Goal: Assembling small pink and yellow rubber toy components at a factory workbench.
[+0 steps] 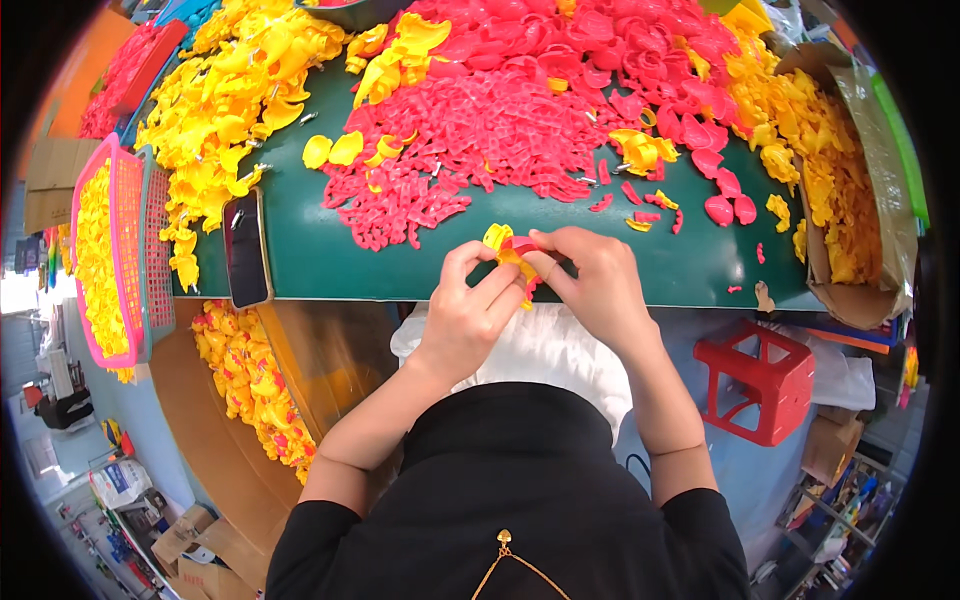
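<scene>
Above the table's near edge, my left hand [472, 308] is closed on a small yellow plastic part [512, 262]. My right hand [598, 285] pinches a pink plastic piece [521, 244] against that part, thumb and forefinger together. Fingers cover much of both pieces. Just beyond my hands, a broad heap of small pink strips [480, 130] spreads over the green tabletop [380, 275]. Larger pink curved shells [640, 50] are piled behind it. A big pile of yellow curved parts [245, 70] lies to the left.
A phone [247, 250] lies at the table's left edge beside a pink basket [128, 270] of yellow pieces. At right stands a carton [885, 200] with yellow parts. Below left, an open box [215, 430] holds yellow-and-red pieces [250, 380]. A red stool [765, 385] stands below right.
</scene>
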Tool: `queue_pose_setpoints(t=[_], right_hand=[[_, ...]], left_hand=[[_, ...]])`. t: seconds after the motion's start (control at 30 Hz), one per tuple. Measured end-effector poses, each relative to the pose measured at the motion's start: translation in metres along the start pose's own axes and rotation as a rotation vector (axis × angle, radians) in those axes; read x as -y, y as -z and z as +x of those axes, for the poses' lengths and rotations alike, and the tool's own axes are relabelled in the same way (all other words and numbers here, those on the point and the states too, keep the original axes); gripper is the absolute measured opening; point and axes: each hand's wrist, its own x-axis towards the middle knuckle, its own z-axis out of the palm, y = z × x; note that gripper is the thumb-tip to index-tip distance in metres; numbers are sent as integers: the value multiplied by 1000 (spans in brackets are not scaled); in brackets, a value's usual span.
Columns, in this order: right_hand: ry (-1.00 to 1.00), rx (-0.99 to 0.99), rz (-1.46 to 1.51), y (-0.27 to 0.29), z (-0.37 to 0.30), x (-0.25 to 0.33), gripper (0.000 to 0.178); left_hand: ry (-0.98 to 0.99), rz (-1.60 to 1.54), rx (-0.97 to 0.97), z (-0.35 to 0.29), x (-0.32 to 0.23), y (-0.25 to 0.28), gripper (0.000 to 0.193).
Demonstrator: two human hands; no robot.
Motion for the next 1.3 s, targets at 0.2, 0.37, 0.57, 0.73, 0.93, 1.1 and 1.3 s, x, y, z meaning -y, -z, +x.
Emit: queue_pose_setpoints(t=[0.2,0.37,0.57,0.73,0.93,1.1,1.3], right_hand=[[-70,53,429,-5,-9,-20,22],[254,-24,285,41,-13,-11,23],[255,232,259,68,-18,-20,20],[-312,-453,87,155,13,-113,19],[-371,-264,-713,250,43,-263,36],[-478,109,-624,261,74,-260,60],[-130,-211,-760,259,51,-251,46]], left_hand=[[91,-133,-172,-20,-4,-9,58],[888,-1538,133,0,-20,12,91],[1193,-2409,636,-14,-7,-19,61],[1073,-2386,461,-7,-11,-18,57],[1004,-2400,357,-4,-10,-17,53],[869,-2622,368,4,-4,-17,55],[802,-2393,346,18,-8,-13,57]])
